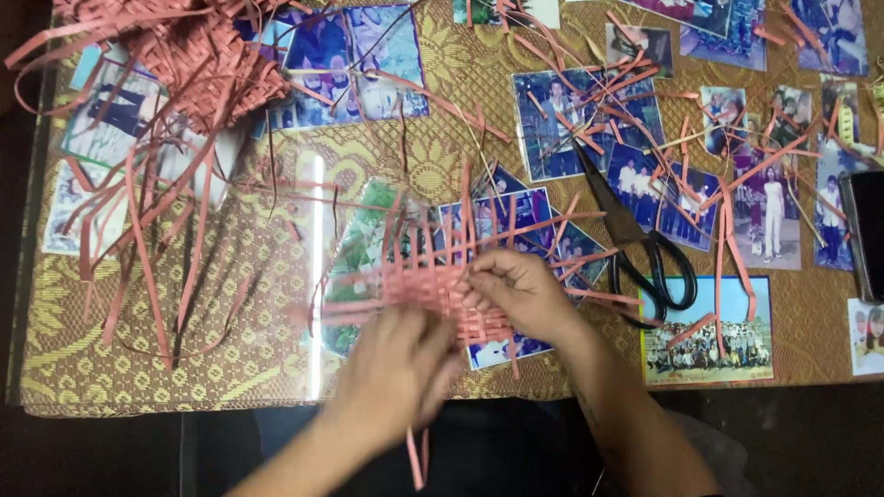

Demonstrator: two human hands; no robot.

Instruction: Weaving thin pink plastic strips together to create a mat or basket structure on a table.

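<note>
A small flat mat woven from pink paper strips (419, 285) lies near the table's front edge, with loose strip ends sticking out on all sides. My left hand (396, 368) rests over its lower part, blurred, with fingers pressing on the weave. My right hand (516, 294) grips the mat's right edge, fingers curled on the strips. Several strips hang down past the table edge below my left hand.
Black-handled scissors (635, 248) lie just right of my right hand. A larger woven pink piece (198, 60) with trailing strips sits at the back left. Photographs (709, 331) lie under the glass tabletop, loose strips are scattered at the right, and a dark phone (867, 230) sits at the right edge.
</note>
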